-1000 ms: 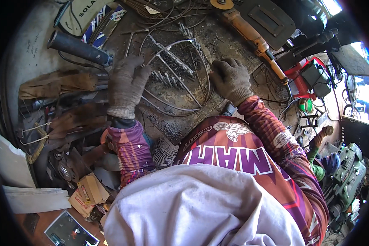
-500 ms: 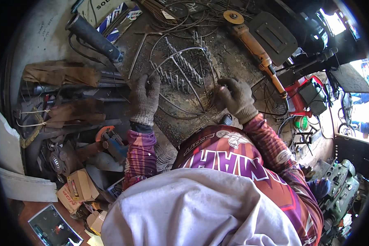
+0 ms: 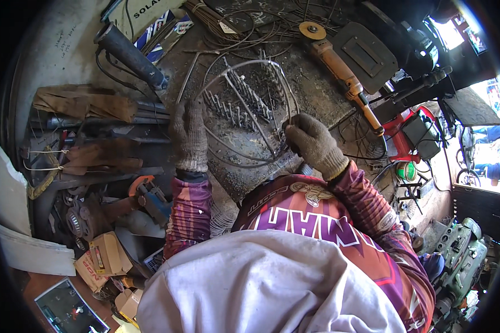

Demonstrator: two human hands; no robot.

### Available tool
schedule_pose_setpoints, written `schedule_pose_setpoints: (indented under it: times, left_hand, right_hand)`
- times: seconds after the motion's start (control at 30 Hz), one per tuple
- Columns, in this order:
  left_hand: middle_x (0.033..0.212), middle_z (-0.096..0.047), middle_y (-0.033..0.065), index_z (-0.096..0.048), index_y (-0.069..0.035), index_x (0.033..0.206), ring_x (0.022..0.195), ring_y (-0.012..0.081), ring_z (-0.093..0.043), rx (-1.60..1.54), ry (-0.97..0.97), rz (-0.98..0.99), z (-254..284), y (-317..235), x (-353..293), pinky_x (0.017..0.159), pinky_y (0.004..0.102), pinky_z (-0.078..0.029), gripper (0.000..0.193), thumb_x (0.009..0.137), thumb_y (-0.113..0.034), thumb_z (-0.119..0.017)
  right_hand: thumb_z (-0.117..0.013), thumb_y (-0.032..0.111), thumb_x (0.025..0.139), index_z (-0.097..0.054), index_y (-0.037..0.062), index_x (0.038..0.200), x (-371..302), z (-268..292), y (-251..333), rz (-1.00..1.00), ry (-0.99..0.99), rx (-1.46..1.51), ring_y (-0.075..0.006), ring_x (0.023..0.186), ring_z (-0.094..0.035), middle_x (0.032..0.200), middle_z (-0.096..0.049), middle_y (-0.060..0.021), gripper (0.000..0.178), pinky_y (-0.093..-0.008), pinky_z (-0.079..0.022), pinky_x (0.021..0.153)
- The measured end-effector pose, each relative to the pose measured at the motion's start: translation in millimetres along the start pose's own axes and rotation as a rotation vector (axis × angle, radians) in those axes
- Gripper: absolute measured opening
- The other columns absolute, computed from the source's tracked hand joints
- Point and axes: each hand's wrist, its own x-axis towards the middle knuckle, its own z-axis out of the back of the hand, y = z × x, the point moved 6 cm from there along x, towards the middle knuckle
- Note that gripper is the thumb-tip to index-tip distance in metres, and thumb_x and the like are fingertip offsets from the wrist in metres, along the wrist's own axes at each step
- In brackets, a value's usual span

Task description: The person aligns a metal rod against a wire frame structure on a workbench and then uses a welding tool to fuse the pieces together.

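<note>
A hoop of bent metal rod (image 3: 261, 60), with a straight rod crossing it, is held above the dark work surface (image 3: 316, 97). On its left side my gloved left hand (image 3: 191, 136) is closed round the rod, the fingertips partly hidden. My gloved right hand (image 3: 318, 145) pinches the hoop's right side between thumb and fingers. Beneath and behind the hoop, several short metal pins (image 3: 230, 114) stand in rows on the gritty surface. Past my right hand lies an orange angle grinder (image 3: 344, 75) with a tan disc.
A dark welding mask (image 3: 366, 53) lies beside the grinder. Loose wire and a bundle of rods (image 3: 212, 18) spread along the far side. At the left are a dark tube (image 3: 130, 58) and brown cloth (image 3: 83, 102) over pipes. A green machine (image 3: 458, 255) stands at the lower right.
The hoop has been tilted and lifted, its far arc now higher in view. My right hand has shifted slightly nearer to me and turned, with its fingers on the rod.
</note>
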Motion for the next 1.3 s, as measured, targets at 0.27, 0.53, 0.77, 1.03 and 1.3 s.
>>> schedule_pose_setpoints:
  times: [0.27,0.53,0.77,1.03,1.3]
  left_hand:
    - [0.107,-0.068,0.0156,-0.067,0.001,0.115,0.098,0.0286,-0.065,0.279,-0.021,-0.258,-28,-22,33,0.089,0.0406,-0.050,0.030,0.101,-0.025,-0.062]
    - [0.115,-0.067,0.0190,-0.068,-0.001,0.117,0.104,0.0328,-0.064,0.233,-0.161,-0.211,-30,-2,32,0.092,0.0438,-0.049,0.030,0.101,-0.025,-0.062]
    - [0.118,-0.066,0.0190,-0.067,-0.002,0.123,0.108,0.0334,-0.063,0.331,-0.080,-0.017,-30,23,37,0.096,0.0423,-0.049,0.037,0.102,-0.032,-0.061]
    - [0.117,-0.070,0.0195,-0.067,-0.002,0.120,0.107,0.0347,-0.067,0.285,-0.070,-0.183,-29,35,40,0.092,0.0428,-0.052,0.034,0.103,-0.030,-0.058]
    - [0.108,-0.068,0.0145,-0.067,-0.001,0.116,0.100,0.0250,-0.063,0.229,0.002,-0.033,-32,26,44,0.090,0.0387,-0.049,0.032,0.102,-0.028,-0.061]
  right_hand:
    - [-0.061,0.027,0.097,-0.066,0.0007,0.104,44,20,-4,-0.028,-0.123,-0.014,-0.0126,0.073,-0.060,0.079,-0.064,-0.0039,0.028,-0.0306,-0.048,0.069]
    - [-0.058,0.035,0.095,-0.066,0.0013,0.113,54,15,-12,0.021,-0.168,-0.212,-0.0390,0.106,-0.066,0.105,-0.069,-0.0223,0.039,-0.0437,-0.050,0.091]
    - [-0.057,0.039,0.095,-0.067,0.0023,0.115,55,15,-8,-0.021,-0.147,-0.270,-0.0409,0.108,-0.066,0.108,-0.070,-0.0231,0.043,-0.0456,-0.050,0.092]
    - [-0.058,0.036,0.096,-0.067,0.0018,0.113,46,19,5,0.014,-0.155,-0.258,-0.0362,0.102,-0.067,0.102,-0.070,-0.0209,0.040,-0.0424,-0.050,0.089]
    - [-0.059,0.036,0.095,-0.067,0.0020,0.113,52,25,11,-0.005,-0.150,-0.229,-0.0337,0.101,-0.068,0.101,-0.070,-0.0182,0.039,-0.0417,-0.050,0.088]
